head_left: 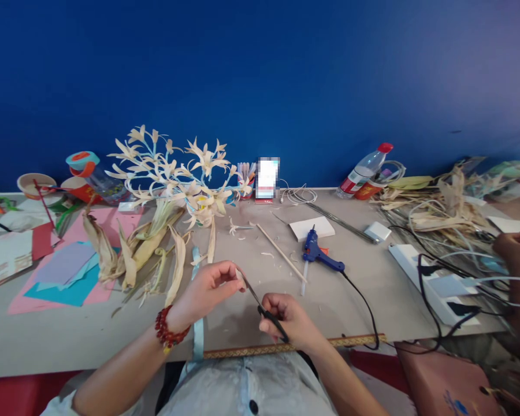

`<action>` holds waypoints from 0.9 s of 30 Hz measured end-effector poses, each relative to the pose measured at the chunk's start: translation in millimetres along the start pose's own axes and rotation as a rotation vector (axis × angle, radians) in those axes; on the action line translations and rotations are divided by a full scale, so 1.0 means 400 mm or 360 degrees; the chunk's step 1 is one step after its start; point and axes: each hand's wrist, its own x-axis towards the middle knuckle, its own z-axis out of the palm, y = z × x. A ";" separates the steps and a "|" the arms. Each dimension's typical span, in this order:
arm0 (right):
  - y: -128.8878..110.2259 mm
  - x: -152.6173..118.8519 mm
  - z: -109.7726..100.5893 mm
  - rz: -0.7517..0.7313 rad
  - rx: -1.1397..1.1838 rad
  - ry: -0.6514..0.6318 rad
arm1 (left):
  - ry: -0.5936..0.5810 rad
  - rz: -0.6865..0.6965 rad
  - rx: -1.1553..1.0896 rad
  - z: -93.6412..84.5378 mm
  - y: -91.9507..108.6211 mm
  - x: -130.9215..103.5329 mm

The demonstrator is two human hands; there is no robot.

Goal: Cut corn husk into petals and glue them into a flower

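Note:
In my right hand [286, 320] is a pair of black-handled scissors [267, 315], its blades pointing up and left toward my other hand. My left hand [219, 283], with a red bead bracelet at the wrist, pinches a small pale piece of corn husk [239, 276] between thumb and fingertips. The scissor tips reach right beside that piece; whether they touch it I cannot tell. Beyond my hands stands a spray of pale husk flowers [208, 159] on light blue stems. Dried corn husks [156, 237] lie to the left of my left hand.
A blue glue gun [318, 254] with a cord lies right of centre, near a wooden stick [281, 253] and white box [312, 228]. A power strip [429, 283] with cables lies right. Coloured paper [65, 266] is at left. Another person's hand [515, 251] shows at far right.

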 end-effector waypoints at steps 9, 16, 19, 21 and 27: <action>-0.018 -0.005 0.004 -0.0013 -0.0101 0.0066 | -0.0016 -0.0013 0.0077 -0.001 -0.011 0.004; -0.014 -0.002 0.004 -0.0074 -0.0179 0.0098 | 0.0003 -0.0009 0.0156 -0.001 -0.001 0.002; -0.013 0.000 0.003 -0.0084 -0.0202 0.0109 | 0.0003 -0.0009 0.0192 0.000 0.002 0.002; -0.012 0.000 0.002 -0.0094 -0.0223 0.0114 | -0.0001 -0.0017 0.0197 -0.001 0.003 0.003; -0.010 0.002 -0.005 -0.0132 -0.0239 0.0103 | -0.0022 -0.0010 0.0155 -0.004 0.005 0.004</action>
